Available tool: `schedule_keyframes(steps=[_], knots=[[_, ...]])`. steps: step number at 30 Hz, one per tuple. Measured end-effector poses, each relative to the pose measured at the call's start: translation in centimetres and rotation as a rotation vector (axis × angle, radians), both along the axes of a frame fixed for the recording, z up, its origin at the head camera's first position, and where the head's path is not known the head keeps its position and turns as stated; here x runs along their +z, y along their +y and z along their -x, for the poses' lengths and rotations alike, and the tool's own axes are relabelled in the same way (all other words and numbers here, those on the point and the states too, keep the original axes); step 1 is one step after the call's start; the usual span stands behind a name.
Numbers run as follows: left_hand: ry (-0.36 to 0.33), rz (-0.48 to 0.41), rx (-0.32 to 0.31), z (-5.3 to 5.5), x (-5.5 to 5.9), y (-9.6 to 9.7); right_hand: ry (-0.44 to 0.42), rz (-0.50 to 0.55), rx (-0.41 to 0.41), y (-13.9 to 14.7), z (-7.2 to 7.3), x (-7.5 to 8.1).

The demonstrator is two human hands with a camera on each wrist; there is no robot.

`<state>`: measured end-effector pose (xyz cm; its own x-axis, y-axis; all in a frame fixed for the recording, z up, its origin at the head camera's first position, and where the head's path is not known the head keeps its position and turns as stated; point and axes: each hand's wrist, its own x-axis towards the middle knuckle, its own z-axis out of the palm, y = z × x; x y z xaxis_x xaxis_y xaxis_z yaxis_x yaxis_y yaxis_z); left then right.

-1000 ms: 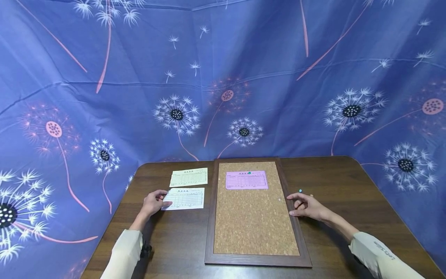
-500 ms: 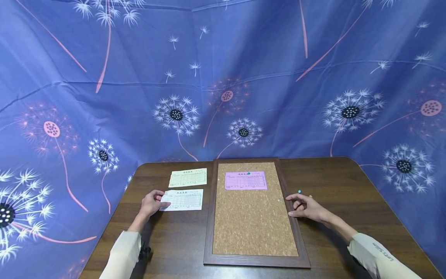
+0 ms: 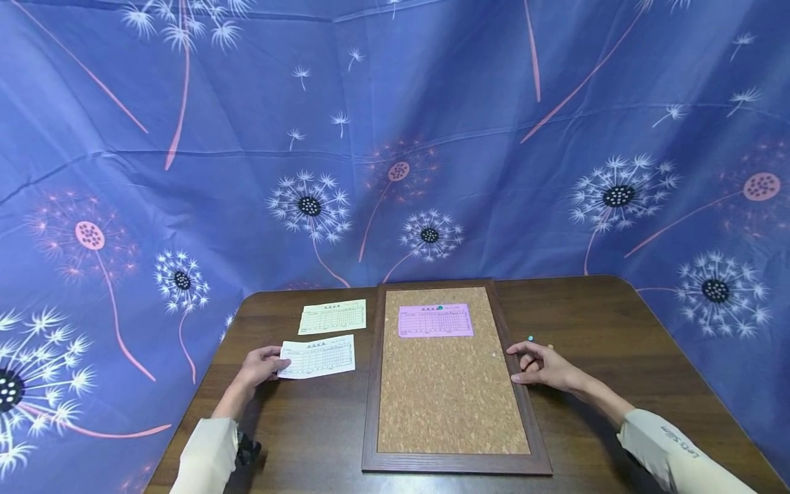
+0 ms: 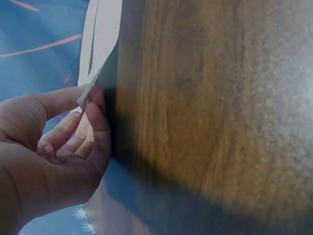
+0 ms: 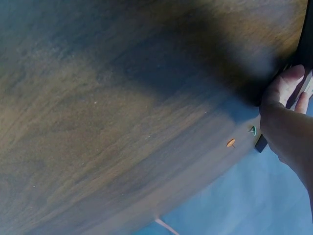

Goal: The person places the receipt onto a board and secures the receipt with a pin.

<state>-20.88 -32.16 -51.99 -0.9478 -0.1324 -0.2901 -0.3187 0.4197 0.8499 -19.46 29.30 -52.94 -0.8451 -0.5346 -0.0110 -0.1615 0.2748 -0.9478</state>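
My left hand [image 3: 262, 366] pinches the left edge of a white printed form [image 3: 321, 358] between thumb and fingers. The form tilts, and in the left wrist view its gripped corner [image 4: 88, 93] bends up beside the table. A corkboard [image 3: 453, 391] in a brown wooden frame lies flat in the middle. My right hand [image 3: 538, 366] rests at the frame's right side, thumb and index finger spread and touching the wood. On the cork's upper part lies a pink form [image 3: 435, 322] with a green thumbtack [image 3: 440, 308] at its top edge.
A pale green form [image 3: 333, 318] lies behind the white one. Beyond my right hand are a teal thumbtack [image 5: 253, 130] and an orange thumbtack [image 5: 231, 143]. A small pale spot [image 3: 494, 355] shows on the cork. Blue dandelion-print cloth [image 3: 395, 137] hangs behind the table.
My left hand has drawn the white form slightly left and towards me, and the form now tilts more. The right hand and the corkboard stay in place.
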Motion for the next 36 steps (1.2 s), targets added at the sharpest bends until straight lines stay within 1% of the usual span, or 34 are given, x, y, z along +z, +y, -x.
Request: schedule_keyframes(steps=[3, 6, 8, 10, 16, 23, 28, 32, 36], knots=[[-0.022, -0.061, 0.004, -0.3, 0.1, -0.3, 0.006, -0.005, 0.005, -0.1, 0.1, 0.0], [-0.033, -0.13, 0.021, -0.5, 0.0, -0.6, 0.009, -0.003, 0.01, -0.1, 0.2, 0.0], [-0.036, -0.167, 0.014, -0.6, 0.1, -0.8, 0.011, 0.0, 0.009, -0.1, 0.1, 0.0], [-0.041, -0.188, 0.025, -0.7, 0.1, -0.9, 0.012, 0.004, 0.009, -0.1, 0.2, 0.0], [-0.049, -0.237, 0.032, -0.9, 0.6, -1.0, 0.01, 0.011, 0.015, -0.1, 0.2, -0.1], [-0.051, -0.305, 0.007, -0.9, 1.4, -0.9, 0.003, 0.005, 0.008, -0.1, 0.1, -0.1], [-0.038, -0.337, -0.019, -0.6, 2.1, -0.1, 0.002, -0.021, -0.012, -0.1, 0.0, -0.1], [-0.023, -0.361, -0.059, -0.2, 2.8, 1.1, 0.011, -0.028, -0.016, -0.1, 0.0, -0.1], [-0.021, -0.367, -0.084, 0.3, 3.3, 2.6, -0.001, -0.032, -0.019, 0.0, 0.0, 0.0]])
